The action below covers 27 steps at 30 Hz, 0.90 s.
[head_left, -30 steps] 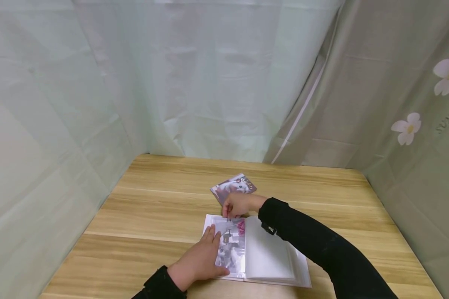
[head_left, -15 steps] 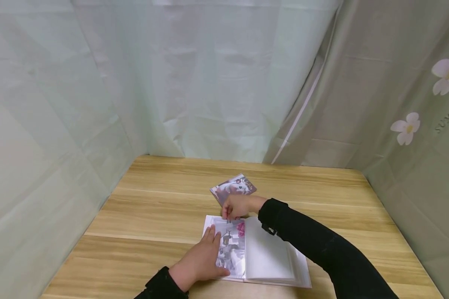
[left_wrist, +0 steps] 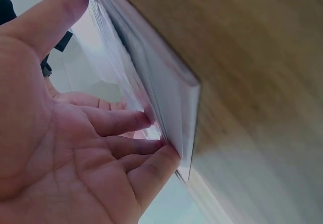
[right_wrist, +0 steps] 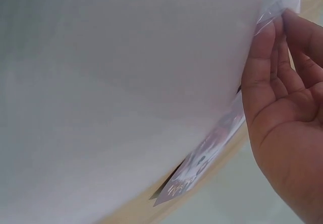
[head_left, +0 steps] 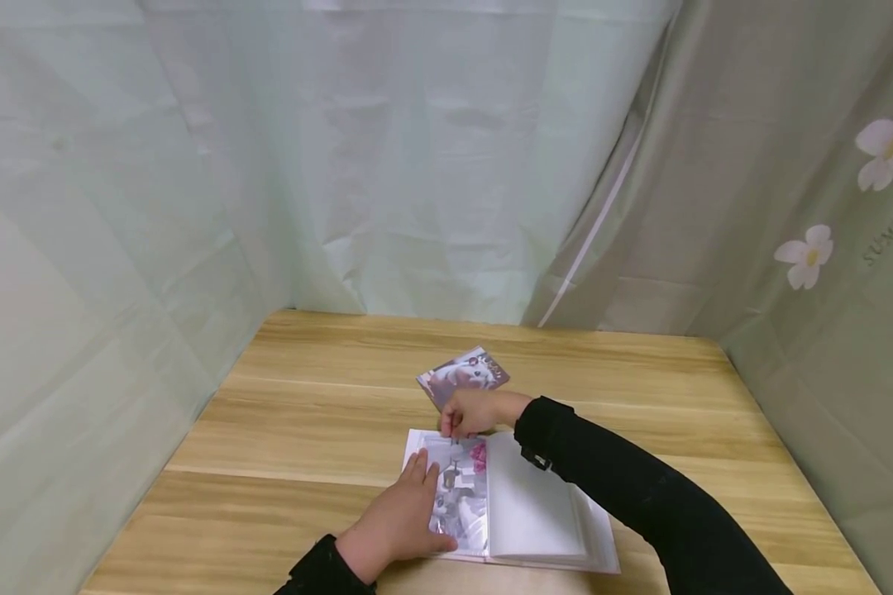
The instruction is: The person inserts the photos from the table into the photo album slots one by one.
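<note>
An open photo album [head_left: 539,496] lies on the table, a photo [head_left: 457,496] with a pink flower under shiny clear film on its left page. My left hand [head_left: 405,512] rests on that page's left edge, fingers spread and thumb at the lower edge. In the left wrist view, the fingertips of my left hand [left_wrist: 96,148] touch the album's edge [left_wrist: 166,88]. At the page's top, my right hand [head_left: 476,411] pinches the photo's upper edge. The right wrist view puts those pinching fingertips [right_wrist: 265,35] at wrinkled clear film [right_wrist: 272,13]; whether they grip the film too, I cannot tell.
Just beyond the album, behind my right hand, lies another printed picture [head_left: 465,372], set at an angle. The wooden table [head_left: 305,413] is bounded by pale curtains [head_left: 432,165] at the back and sides. My right sleeve [head_left: 640,496] crosses over the album's right page.
Both hands stay in place on the album. The glare on the film over the photo has changed, and the head view has shifted very slightly.
</note>
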### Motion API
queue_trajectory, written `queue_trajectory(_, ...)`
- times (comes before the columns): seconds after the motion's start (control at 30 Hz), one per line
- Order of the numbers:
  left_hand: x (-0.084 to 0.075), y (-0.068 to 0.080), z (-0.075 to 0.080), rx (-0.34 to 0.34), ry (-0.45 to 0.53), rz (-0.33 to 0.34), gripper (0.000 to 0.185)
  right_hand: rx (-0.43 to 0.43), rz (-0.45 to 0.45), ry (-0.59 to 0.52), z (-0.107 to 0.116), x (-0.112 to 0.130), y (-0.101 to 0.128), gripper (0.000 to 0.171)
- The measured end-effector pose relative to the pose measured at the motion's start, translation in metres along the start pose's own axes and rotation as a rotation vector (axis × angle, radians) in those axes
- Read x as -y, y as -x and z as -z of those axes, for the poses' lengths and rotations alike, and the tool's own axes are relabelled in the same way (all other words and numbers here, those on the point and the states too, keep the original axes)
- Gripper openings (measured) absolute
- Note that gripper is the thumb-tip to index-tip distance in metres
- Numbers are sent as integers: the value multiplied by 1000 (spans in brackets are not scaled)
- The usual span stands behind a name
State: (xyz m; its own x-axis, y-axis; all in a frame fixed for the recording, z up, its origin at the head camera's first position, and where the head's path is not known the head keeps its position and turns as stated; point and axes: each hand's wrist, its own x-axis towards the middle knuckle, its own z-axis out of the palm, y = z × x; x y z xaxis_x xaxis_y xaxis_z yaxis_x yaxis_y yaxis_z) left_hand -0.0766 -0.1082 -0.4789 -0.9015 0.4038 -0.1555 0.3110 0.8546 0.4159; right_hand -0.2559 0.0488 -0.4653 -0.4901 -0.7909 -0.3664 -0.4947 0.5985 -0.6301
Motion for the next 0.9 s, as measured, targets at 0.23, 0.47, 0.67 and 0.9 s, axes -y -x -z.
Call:
queue_trajectory(0.23, 0, 0, 0, 10, 16, 15, 108, 2, 5, -1, 0, 0, -1, 17)
queue_trajectory(0.47, -1, 0, 0, 9, 11, 17, 108, 3, -9, -9, 2, 1, 1, 17)
queue_trajectory(0.67, -3, 1, 2, 13, 19, 27, 108, -9, -15, -14, 6, 1, 3, 16)
queue_trajectory(0.9, -1, 0, -1, 7, 9, 22, 109, -69, -16, 21, 16, -3, 4, 13)
